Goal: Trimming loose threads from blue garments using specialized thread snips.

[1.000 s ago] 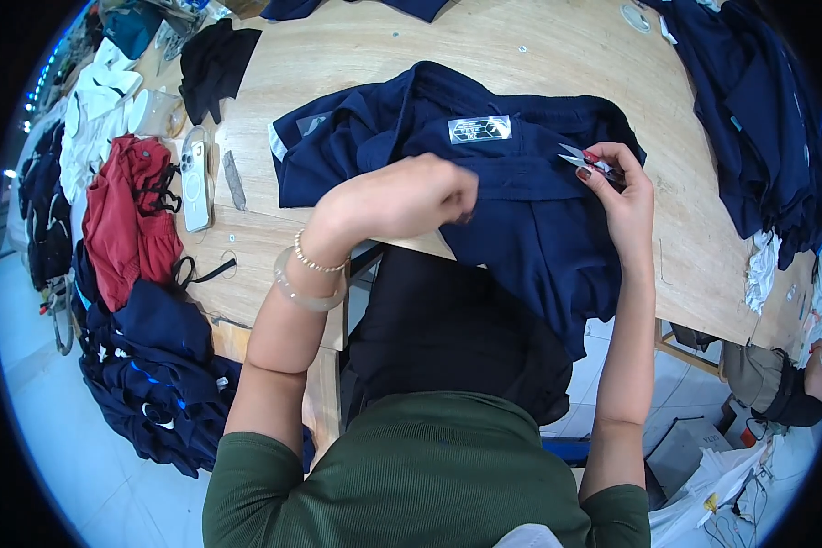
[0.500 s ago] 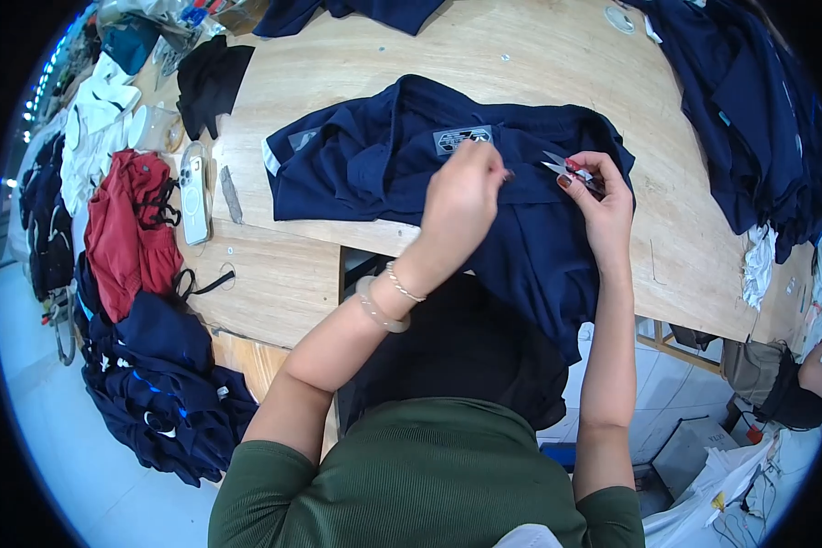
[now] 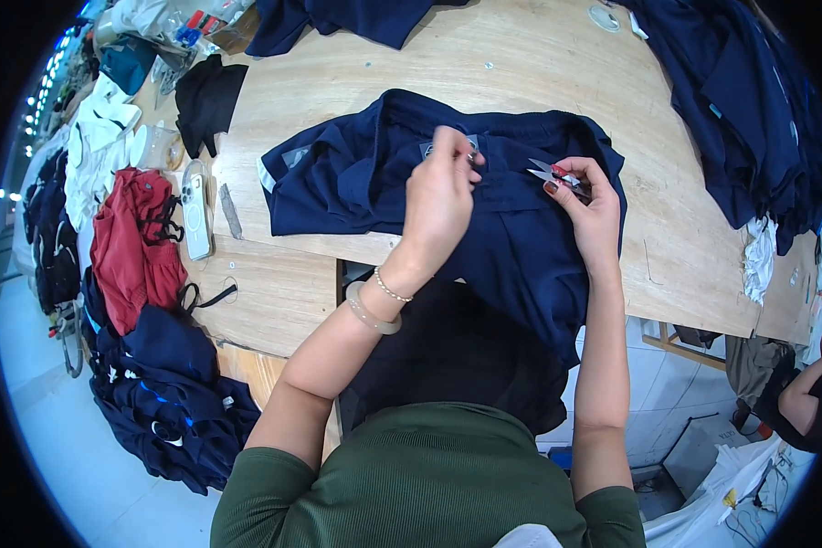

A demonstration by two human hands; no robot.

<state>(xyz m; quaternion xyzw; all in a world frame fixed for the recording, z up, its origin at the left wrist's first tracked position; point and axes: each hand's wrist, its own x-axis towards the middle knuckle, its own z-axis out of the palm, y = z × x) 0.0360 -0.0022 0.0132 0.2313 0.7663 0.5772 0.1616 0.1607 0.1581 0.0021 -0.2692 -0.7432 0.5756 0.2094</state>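
Note:
Navy trousers (image 3: 521, 224) lie across the wooden table in front of me, and one leg hangs over the front edge. Above their waistband, my left hand (image 3: 440, 201) is raised with its fingertips pinched together. Whatever they hold, if anything, is too small to make out. Behind those fingers a grey printed label (image 3: 426, 149) shows only in part. My right hand (image 3: 595, 215) grips a pair of thread snips (image 3: 541, 170) over the right part of the trousers. The blades point left and stand apart, close above the cloth.
On the left lie a phone (image 3: 194, 215), a grey strip (image 3: 231, 212), red shorts (image 3: 132, 247) and a black cloth (image 3: 208, 100). More navy garments (image 3: 740, 110) are heaped at the far right. Another person's arm (image 3: 806, 388) shows at the right edge.
My left hand has shifted left and turned more upright, now covering much of the printed label. The right hand keeps the snips at nearly the same spot on the trousers.

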